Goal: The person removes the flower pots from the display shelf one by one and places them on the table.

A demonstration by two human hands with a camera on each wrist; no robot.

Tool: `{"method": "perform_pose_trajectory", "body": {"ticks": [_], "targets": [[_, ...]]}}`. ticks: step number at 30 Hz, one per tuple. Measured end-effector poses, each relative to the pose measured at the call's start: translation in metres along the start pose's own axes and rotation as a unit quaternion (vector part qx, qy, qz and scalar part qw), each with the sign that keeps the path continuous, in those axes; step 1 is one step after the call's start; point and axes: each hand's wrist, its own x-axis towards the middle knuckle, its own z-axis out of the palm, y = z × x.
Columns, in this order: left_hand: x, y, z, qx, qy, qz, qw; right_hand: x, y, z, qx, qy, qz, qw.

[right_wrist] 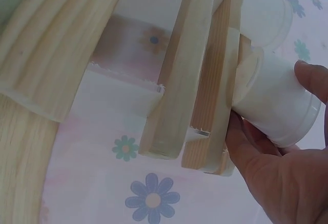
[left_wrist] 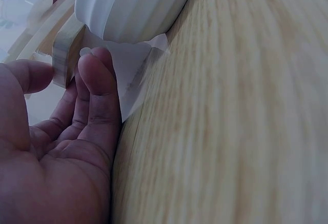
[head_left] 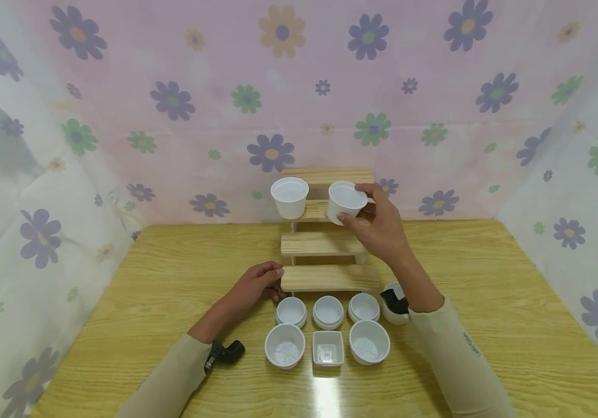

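Note:
A wooden tiered stand (head_left: pixel 330 278) with white side supports stands on the table. My right hand (head_left: pixel 382 232) holds a white tapered cup (head_left: pixel 342 204) by its rim and lower side, at the second-highest step. In the right wrist view the base of this cup (right_wrist: pixel 277 98) is against or very near that plank; contact is not certain. Another white cup (head_left: pixel 291 200) stands on the left end of the same step. My left hand (head_left: pixel 257 283) grips the left end of the lowest plank (left_wrist: pixel 66 55), its thumb on the wood and its other fingers curled below.
In front of the stand are several white bowls, among them a ribbed round one (head_left: pixel 285 346), a square one (head_left: pixel 327 348) and another round one (head_left: pixel 369 342). A further white container (head_left: pixel 394 313) is partly hidden by the right wrist's black camera mount. Flowered cloth (head_left: pixel 215 116) hangs behind.

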Motion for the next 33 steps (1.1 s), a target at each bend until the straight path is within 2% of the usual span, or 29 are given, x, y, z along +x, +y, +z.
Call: {"method": "perform_pose_trajectory", "body": {"ticks": [8, 16, 28, 33], "targets": [[0.0, 0.001, 0.001, 0.002, -0.004, -0.002, 1.0, -0.004, 0.0, -0.004, 0.001, 0.002, -0.011, 0.9999], [-0.001, 0.002, 0.001, -0.001, 0.0, -0.002, 1.0, -0.012, -0.002, -0.01, -0.028, -0.005, -0.017, 0.9995], [-0.002, 0.004, 0.003, -0.002, 0.002, -0.004, 1.0, -0.024, -0.002, -0.027, -0.066, -0.017, -0.028, 0.9973], [-0.002, 0.004, 0.002, -0.001, -0.001, 0.0, 1.0, -0.031, -0.001, -0.034, -0.061, -0.02, -0.033, 0.9974]]}}
